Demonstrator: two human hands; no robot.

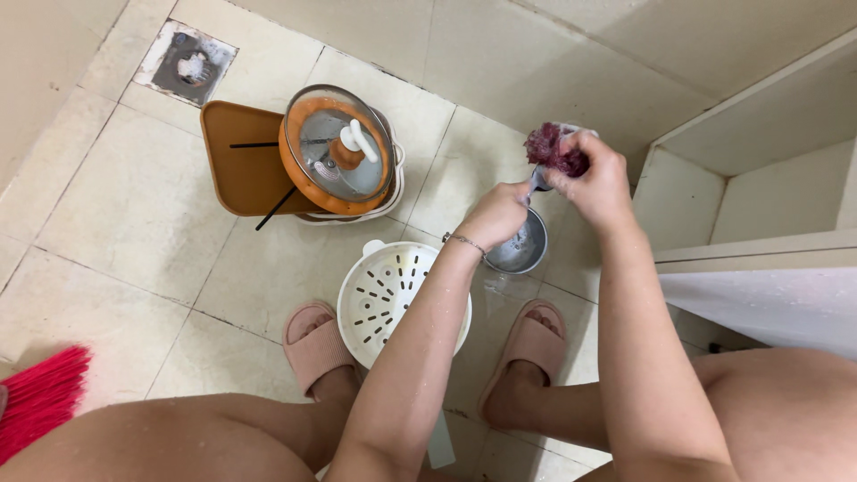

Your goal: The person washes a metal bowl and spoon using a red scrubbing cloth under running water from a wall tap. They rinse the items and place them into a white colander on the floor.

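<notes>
My right hand grips a dark red scouring pad, held up above the floor. My left hand, with a thin bracelet on the wrist, holds the rim of a small steel pot that sits on the tiled floor just below both hands. What looks like a handle runs between the two hands, and the fingers hide it. A white perforated strainer tray lies on the floor under my left forearm, between my feet in pink slippers.
An orange-rimmed glass lid rests on a white pot atop a brown tray with dark chopsticks. A floor drain is at far left. A red broom head lies at the lower left. White cabinet shelves stand to the right.
</notes>
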